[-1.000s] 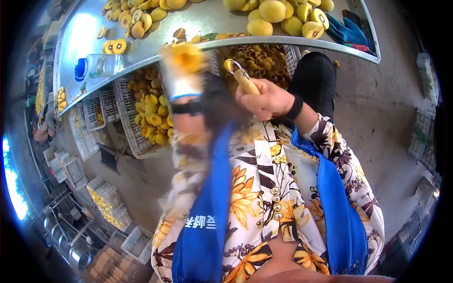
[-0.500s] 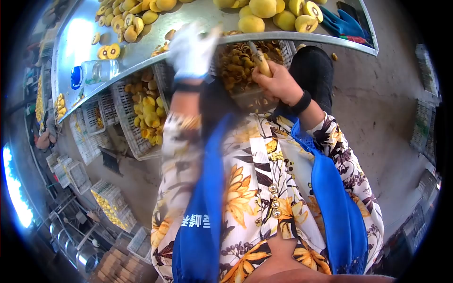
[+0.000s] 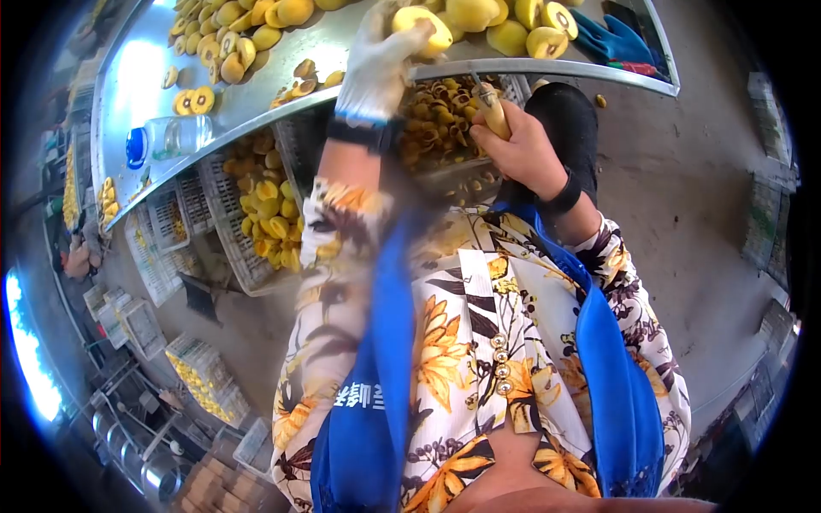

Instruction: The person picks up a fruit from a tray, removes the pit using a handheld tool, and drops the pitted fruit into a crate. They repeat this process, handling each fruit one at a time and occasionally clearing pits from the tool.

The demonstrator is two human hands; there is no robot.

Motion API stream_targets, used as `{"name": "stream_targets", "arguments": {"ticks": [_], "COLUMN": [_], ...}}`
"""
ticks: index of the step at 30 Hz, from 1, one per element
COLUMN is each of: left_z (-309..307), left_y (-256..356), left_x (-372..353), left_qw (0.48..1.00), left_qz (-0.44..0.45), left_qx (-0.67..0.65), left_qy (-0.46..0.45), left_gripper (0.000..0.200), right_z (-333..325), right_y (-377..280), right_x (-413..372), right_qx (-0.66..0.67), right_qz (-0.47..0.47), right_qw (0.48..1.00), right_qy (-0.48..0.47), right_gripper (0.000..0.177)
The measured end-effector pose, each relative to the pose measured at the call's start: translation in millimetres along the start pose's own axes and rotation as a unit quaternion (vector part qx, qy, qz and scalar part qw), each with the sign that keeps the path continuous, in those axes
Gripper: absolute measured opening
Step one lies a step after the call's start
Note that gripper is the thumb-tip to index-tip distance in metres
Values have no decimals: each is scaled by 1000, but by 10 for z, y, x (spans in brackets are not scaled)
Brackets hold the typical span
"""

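My left hand (image 3: pixel 377 73), in a white glove, is over the table's front edge with its fingers closed on a yellow peach half (image 3: pixel 422 31). My right hand (image 3: pixel 523 145) is bare and wrapped round the light handle of a tool (image 3: pixel 492 111), whose metal end points up toward the table edge. Whole and halved yellow peaches (image 3: pixel 473 13) lie on the metal table (image 3: pixel 265 85) beside my gloved hand. Below both hands, a crate holds many peach scraps (image 3: pixel 438 107).
A clear bottle with a blue cap (image 3: pixel 137 147) lies at the table's left. Blue gloves (image 3: pixel 616 38) lie at its right end. Under the table, a white crate (image 3: pixel 233 239) holds yellow fruit pieces. More crates (image 3: pixel 205 376) stand at lower left.
My left hand has moved right and up to the fruit and now holds a peach half. My right hand has shifted slightly right and down with the tool.
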State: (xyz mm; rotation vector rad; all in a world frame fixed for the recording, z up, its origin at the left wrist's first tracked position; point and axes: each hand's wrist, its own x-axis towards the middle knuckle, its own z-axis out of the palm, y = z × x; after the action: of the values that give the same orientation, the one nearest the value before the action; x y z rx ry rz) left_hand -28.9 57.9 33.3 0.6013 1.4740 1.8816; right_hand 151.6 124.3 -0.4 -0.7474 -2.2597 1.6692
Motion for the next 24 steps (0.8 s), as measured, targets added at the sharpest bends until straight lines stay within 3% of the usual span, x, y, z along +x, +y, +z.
{"name": "stream_targets", "arguments": {"ticks": [3,5,8,17,20,23,24], "left_z": [-191,-254,-97,48,70,18,-15], "left_y": [-111,-172,-199,-389,-432,-343,-334], "left_x": [-260,-390,-495,-529,-522,-513,-504], "left_qw": [967,945,952,982,977,981,986], "left_qz": [-36,-76,-74,90,106,57,29], "left_qx": [-253,-314,-239,20,-19,38,-7], "left_qy": [25,46,176,167,184,184,167], "left_gripper": [36,29,27,30,19,22,23], "right_z": [118,153,217,300,349,390,390], "right_y": [-34,-171,-268,-395,-411,-392,-365], "right_x": [61,67,46,-57,-78,-82,-61], "right_qx": [-93,-106,-137,-173,-165,-155,-154], "right_qz": [-71,-19,-7,-11,-8,12,32], "right_qw": [993,994,990,985,986,987,986], "right_qy": [17,-17,-41,-24,-22,-37,-50], "right_gripper": [26,26,24,24,24,24,24]}}
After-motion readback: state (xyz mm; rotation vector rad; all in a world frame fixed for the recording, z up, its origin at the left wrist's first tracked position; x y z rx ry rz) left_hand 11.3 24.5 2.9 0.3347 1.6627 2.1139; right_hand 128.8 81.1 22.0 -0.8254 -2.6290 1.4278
